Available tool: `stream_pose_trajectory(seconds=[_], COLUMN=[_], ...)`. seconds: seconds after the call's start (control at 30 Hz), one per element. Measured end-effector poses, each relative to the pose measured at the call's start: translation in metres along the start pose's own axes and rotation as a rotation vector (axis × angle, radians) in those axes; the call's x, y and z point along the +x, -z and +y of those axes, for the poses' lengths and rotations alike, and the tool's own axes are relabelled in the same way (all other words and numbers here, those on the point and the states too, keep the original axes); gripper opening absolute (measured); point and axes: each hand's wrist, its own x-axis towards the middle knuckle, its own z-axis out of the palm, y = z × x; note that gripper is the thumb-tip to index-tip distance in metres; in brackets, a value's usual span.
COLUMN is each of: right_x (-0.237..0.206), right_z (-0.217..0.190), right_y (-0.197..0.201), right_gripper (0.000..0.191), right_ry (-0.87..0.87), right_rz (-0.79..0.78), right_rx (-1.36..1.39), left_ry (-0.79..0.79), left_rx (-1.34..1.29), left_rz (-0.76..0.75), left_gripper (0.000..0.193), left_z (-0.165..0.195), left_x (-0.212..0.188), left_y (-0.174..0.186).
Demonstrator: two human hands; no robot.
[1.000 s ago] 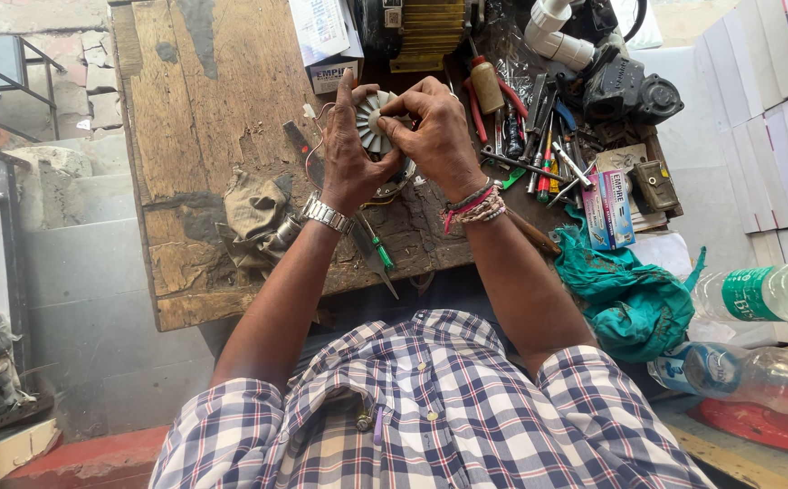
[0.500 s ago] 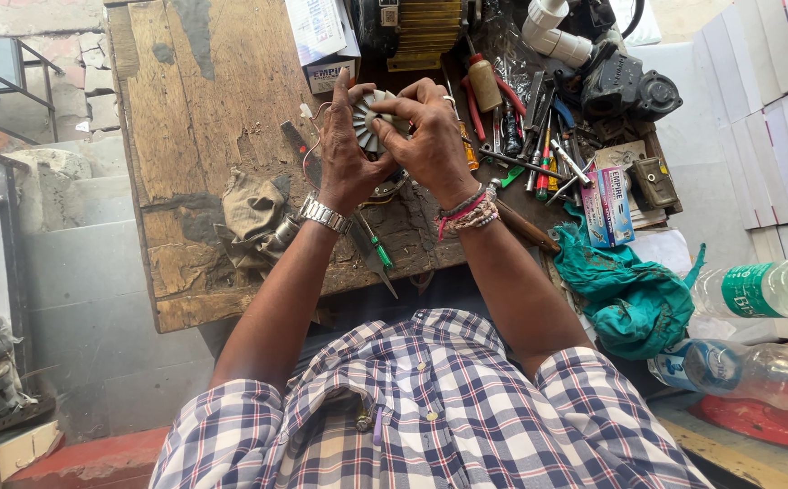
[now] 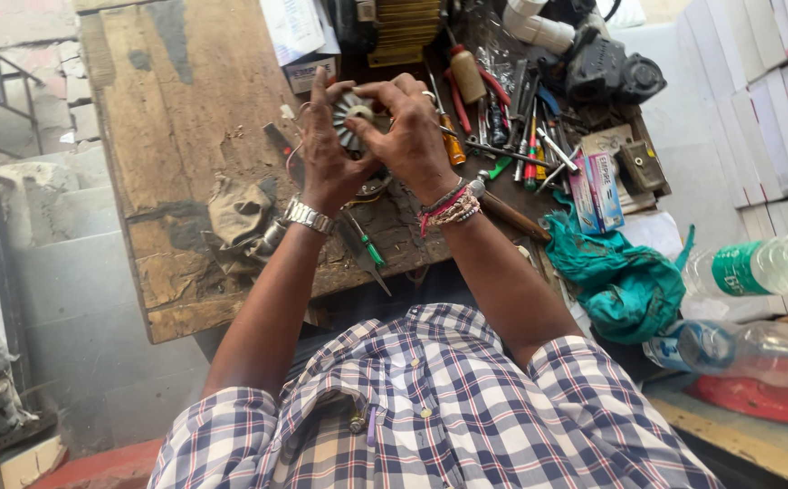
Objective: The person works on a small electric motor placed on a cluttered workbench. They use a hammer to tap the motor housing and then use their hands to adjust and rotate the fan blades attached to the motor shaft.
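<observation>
a small grey finned metal wheel [image 3: 350,119], like a motor fan, sits at about 12 o'clock of the view, held above the worn wooden workbench [image 3: 186,136] between both hands. the left hand [image 3: 326,154] cups it from 8 o'clock, fingers curled up round its edge and clamped on it, the forefinger raised straight beside it. the right hand [image 3: 407,136] closes on it from 3 o'clock, thumb and fingertips pinched together on its face and rim. a metal wristwatch [image 3: 308,215] rings the left wrist; beaded bracelets [image 3: 451,208] ring the right.

just below the hands, at 6 o'clock of them, a green-handled screwdriver [image 3: 368,246] lies on the bench. at 2 o'clock of the hands a heap of hand tools [image 3: 525,136] spreads over the bench. further out at 4 o'clock lies a teal cloth [image 3: 616,276], with two clear plastic bottles [image 3: 756,267] beyond it. a checked shirt [image 3: 439,407] fills the view at 6 o'clock.
</observation>
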Motion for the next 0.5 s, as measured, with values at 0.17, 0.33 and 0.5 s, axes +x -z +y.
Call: stream_pose_trajectory(seconds=[0.17, 0.33, 0.5], right_x=[-0.001, 0.004, 0.002], right_z=[0.006, 0.005, 0.005], right_y=[-0.001, -0.003, 0.002], right_gripper=[0.021, 0.034, 0.023], right_ry=[-0.107, -0.064, 0.044], right_rz=[-0.061, -0.005, -0.035], right_rx=[0.134, -0.029, 0.037], left_ry=[0.048, 0.032, 0.014], left_rx=[-0.030, -0.010, -0.040], left_rz=[-0.027, -0.027, -0.023], left_gripper=[0.123, 0.125, 0.125], left_z=[0.006, 0.011, 0.011], left_x=[0.003, 0.006, 0.007], left_y=[0.003, 0.004, 0.004])
